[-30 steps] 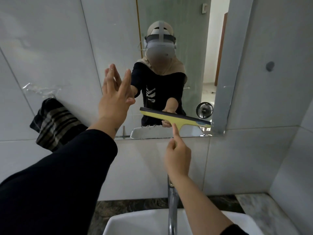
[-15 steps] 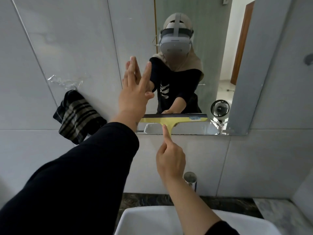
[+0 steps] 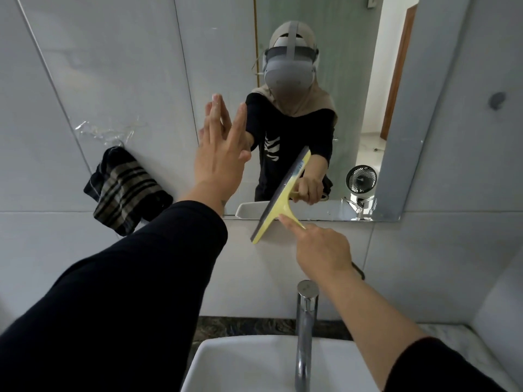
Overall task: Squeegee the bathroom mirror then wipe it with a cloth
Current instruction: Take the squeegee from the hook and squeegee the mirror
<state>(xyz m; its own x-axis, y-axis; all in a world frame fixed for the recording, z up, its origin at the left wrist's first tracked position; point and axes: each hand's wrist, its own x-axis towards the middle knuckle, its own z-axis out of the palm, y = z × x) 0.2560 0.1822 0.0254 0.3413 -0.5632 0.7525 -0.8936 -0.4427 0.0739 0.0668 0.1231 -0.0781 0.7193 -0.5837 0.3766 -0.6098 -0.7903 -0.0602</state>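
Grey-tiled bathroom w/ wall mirror point(image 3: 353, 80); left hand point(image 3: 219, 162) flat, empty; right hand point(image 3: 319, 250) gripping yellow squeegee point(image 3: 278, 203) above sink point(image 3: 240, 360).

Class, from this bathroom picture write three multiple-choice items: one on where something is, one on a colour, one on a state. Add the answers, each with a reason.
1. Where does the striped cloth hang?
A. on the wall left of the mirror
B. over the tap
C. in the sink

2. What colour is the squeegee body?
A. red
B. yellow
C. white

3. How is the left hand held?
A. in a fist
B. gripping the cloth
C. open and flat, fingers up, at the mirror

Answers:
1. A, the cloth hangs on the tiles beside the mirror's left edge.
2. B, the frame and handle are yellow with a dark blade.
3. C, its fingers are spread straight, holding nothing; the right hand holds the squeegee.
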